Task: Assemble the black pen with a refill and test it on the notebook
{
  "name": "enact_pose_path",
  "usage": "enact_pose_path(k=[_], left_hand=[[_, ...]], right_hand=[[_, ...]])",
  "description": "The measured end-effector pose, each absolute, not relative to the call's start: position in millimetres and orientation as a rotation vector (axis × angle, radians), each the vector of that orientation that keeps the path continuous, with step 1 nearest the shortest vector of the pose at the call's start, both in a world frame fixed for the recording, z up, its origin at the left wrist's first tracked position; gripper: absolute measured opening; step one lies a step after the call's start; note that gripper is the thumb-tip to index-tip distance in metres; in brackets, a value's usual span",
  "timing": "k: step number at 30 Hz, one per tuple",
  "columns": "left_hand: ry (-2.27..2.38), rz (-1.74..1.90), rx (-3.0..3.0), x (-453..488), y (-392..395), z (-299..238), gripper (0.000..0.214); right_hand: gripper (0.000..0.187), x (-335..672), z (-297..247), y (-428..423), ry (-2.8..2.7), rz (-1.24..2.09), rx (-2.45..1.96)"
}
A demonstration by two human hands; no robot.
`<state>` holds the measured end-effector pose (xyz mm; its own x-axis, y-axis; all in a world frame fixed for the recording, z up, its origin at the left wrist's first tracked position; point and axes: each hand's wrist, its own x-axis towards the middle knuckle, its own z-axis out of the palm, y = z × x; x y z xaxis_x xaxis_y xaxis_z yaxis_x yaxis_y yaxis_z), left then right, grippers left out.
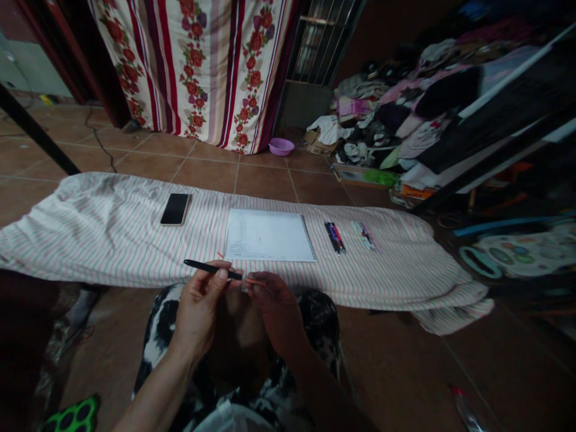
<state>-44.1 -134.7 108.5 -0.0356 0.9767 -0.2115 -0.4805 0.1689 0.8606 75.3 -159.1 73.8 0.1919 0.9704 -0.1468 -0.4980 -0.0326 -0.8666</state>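
My left hand [204, 295] is closed around a black pen [204, 266], which lies nearly level above my lap. At the pen's right end, my right hand [274, 300] pinches a thin orange piece [255, 281]; its exact kind is too small to make out. The two pieces meet or nearly meet between my fingertips. Just beyond my hands a spiral notebook [270, 235] lies open at a pale page with faint print along its left side. To its right rest several pens [335, 237] in a bunch, with lighter pens [365, 235] beside them.
A phone [175, 209] lies left of the notebook on the striped cloth [112, 222] covering the low table. Beyond are a floral curtain [193, 72], a purple basin [281, 146] and a clothes heap [405, 114]. A bottle [468, 411] lies on the floor at right.
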Motion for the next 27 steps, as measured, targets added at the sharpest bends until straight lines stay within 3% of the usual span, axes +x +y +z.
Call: enact_pose_path(k=[22, 27], left_hand=[[0.977, 1.250, 0.642, -41.3, -137.8, 101.1, 0.027], [0.972, 1.245, 0.590, -37.1, -138.5, 97.6, 0.030]], right_hand=[[0.012, 77.3, 80.4, -162.3, -0.810, 1.109, -1.218], [0.019, 75.7, 80.5, -165.2, -0.790, 1.113, -1.298]])
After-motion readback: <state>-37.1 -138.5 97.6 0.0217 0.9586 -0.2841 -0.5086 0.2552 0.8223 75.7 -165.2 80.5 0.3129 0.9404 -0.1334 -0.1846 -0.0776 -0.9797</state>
